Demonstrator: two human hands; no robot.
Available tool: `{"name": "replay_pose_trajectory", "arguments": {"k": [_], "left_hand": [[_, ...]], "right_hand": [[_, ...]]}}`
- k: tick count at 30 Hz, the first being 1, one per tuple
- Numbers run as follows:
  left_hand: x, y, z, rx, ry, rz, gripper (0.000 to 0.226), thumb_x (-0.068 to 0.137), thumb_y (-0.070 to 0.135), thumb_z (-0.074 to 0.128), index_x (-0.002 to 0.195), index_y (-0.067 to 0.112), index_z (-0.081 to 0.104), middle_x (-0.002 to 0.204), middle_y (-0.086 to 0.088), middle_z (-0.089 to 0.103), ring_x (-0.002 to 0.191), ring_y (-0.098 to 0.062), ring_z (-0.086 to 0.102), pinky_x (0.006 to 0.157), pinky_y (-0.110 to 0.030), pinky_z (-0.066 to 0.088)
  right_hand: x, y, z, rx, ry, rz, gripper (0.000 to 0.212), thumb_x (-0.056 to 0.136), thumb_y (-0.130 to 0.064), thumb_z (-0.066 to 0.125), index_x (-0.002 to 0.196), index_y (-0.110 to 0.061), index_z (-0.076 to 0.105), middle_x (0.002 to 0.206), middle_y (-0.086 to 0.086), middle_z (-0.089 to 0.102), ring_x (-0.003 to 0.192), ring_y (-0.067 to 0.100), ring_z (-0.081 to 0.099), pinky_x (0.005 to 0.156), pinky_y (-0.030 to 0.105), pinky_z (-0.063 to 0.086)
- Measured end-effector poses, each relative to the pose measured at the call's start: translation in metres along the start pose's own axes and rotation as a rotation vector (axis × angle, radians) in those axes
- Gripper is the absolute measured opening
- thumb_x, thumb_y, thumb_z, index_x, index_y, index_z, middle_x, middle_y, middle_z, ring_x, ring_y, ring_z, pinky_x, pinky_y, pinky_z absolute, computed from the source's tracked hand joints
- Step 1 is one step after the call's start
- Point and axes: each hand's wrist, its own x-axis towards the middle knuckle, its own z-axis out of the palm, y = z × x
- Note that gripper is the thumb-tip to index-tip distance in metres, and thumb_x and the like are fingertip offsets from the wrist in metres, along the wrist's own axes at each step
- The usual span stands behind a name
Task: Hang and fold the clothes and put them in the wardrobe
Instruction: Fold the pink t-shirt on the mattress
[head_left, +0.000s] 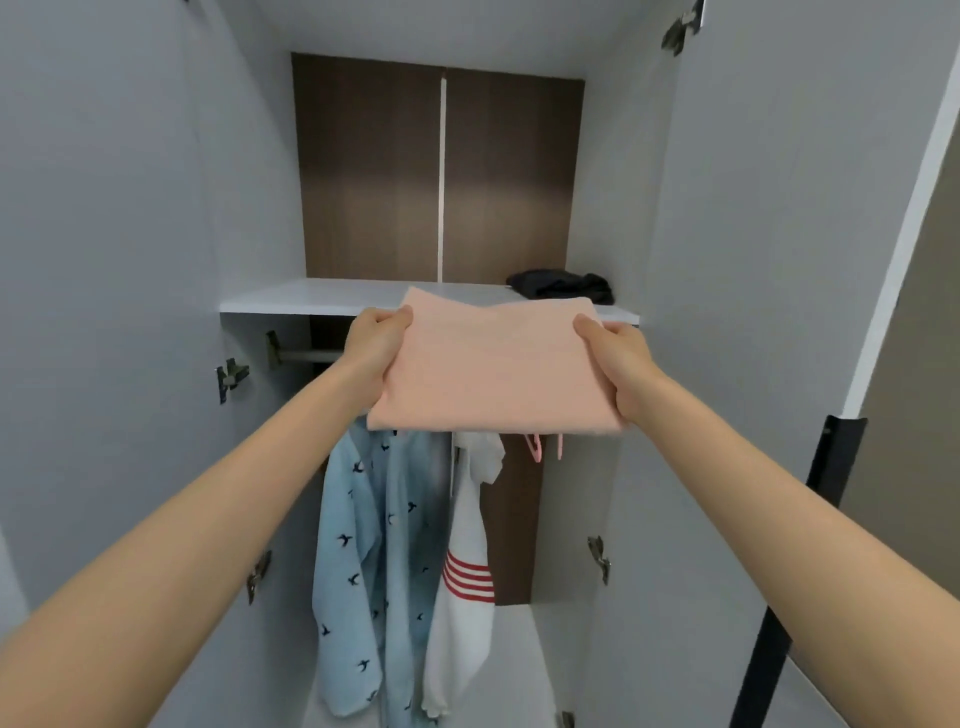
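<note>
Hands first, in the head view: the left hand (371, 345) and the right hand (621, 364) each grip one side of a folded peach-pink fabric garment (493, 364). Thumbs lie on top, and the fingers are probably curled beneath, though hidden. The garment is held level, its long axis running nine to three o'clock. Its far edge meets the lip of the white wardrobe shelf (311, 299), which lies at twelve o'clock. Both hands look equally near. A crumpled dark garment (561, 286) lies on the shelf at one o'clock, so pushing in toward eleven seems wiser.
</note>
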Motion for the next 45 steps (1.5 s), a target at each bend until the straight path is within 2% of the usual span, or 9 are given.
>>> {"name": "replay_pose_trajectory", "arguments": {"k": [3,7,14,17,22,25,29,38,45], "left_hand": [[0.036,0.003,0.010,-0.003,0.009,0.001,0.021,0.097,0.027,0.046,0.102,0.008,0.052,0.091,-0.009,0.057,0.080,-0.021,0.054,0.066,-0.029,0.043],[0.090,0.000,0.019,0.000,0.023,-0.008,0.022,0.098,0.026,0.045,0.081,0.014,0.052,0.078,-0.004,0.057,0.069,-0.018,0.054,0.058,-0.027,0.043],[0.210,-0.015,0.036,0.025,-0.019,-0.022,0.023,0.099,0.025,0.044,0.081,0.016,0.054,0.078,-0.004,0.058,0.066,-0.017,0.055,0.054,-0.026,0.041],[0.272,-0.009,0.047,0.050,-0.032,-0.063,0.016,0.098,0.024,0.046,0.088,0.014,0.052,0.080,-0.004,0.058,0.068,-0.017,0.054,0.054,-0.028,0.040],[0.372,0.008,0.086,0.266,-0.112,-0.114,0.029,0.098,0.007,0.034,0.070,0.009,0.043,0.067,-0.007,0.047,0.056,-0.019,0.044,0.051,-0.025,0.034],[0.419,0.012,0.116,0.377,-0.154,-0.100,0.021,0.097,0.005,0.033,0.084,0.004,0.049,0.077,-0.011,0.053,0.066,-0.021,0.051,0.061,-0.027,0.040],[0.470,0.012,0.157,0.473,-0.177,0.024,0.032,0.094,0.006,0.040,0.121,-0.004,0.055,0.123,-0.020,0.057,0.111,-0.032,0.057,0.089,-0.037,0.046],[0.531,0.020,0.253,0.399,-0.362,0.225,0.026,0.093,0.012,0.057,0.117,0.008,0.065,0.125,-0.009,0.060,0.114,-0.026,0.056,0.097,-0.032,0.045],[0.557,0.010,0.318,0.436,-0.528,0.269,0.027,0.093,0.011,0.057,0.119,0.010,0.065,0.126,-0.009,0.059,0.114,-0.024,0.055,0.100,-0.033,0.044]], "right_hand": [[0.042,-0.006,0.009,0.008,-0.025,-0.015,0.024,0.097,-0.030,0.048,0.105,-0.009,0.057,0.081,0.002,0.058,0.071,0.017,0.054,0.057,0.024,0.039],[0.098,-0.004,0.028,-0.007,-0.029,-0.047,0.038,0.097,-0.027,0.049,0.113,0.006,0.057,0.072,0.000,0.055,0.064,0.014,0.050,0.057,0.023,0.038],[0.205,0.002,0.068,-0.004,-0.013,-0.079,0.024,0.096,-0.026,0.051,0.079,-0.011,0.058,0.081,0.004,0.060,0.066,0.015,0.052,0.067,0.028,0.042],[0.254,-0.004,0.083,0.002,-0.015,-0.057,0.024,0.096,-0.024,0.051,0.102,-0.003,0.061,0.085,0.005,0.060,0.067,0.016,0.054,0.060,0.026,0.042],[0.330,-0.018,0.091,0.068,0.015,0.021,0.032,0.094,-0.017,0.054,0.121,-0.002,0.049,0.098,0.009,0.061,0.077,0.022,0.059,0.060,0.031,0.048],[0.364,-0.023,0.088,0.125,0.023,0.044,0.044,0.091,-0.012,0.053,0.131,-0.002,0.040,0.114,0.016,0.058,0.079,0.025,0.060,0.059,0.033,0.049],[0.397,-0.026,0.081,0.176,0.016,0.112,0.022,0.087,-0.009,0.051,0.109,-0.008,0.052,0.084,0.009,0.058,0.058,0.020,0.063,0.053,0.032,0.053],[0.425,-0.018,0.056,0.270,0.028,0.191,0.011,0.090,0.001,0.039,0.085,-0.004,0.048,0.040,0.009,0.056,0.036,0.022,0.059,0.057,0.048,0.055],[0.443,-0.010,0.035,0.361,0.094,0.199,0.020,0.094,0.005,0.035,0.084,0.001,0.051,0.042,0.009,0.055,0.034,0.020,0.056,0.073,0.052,0.048]]}}
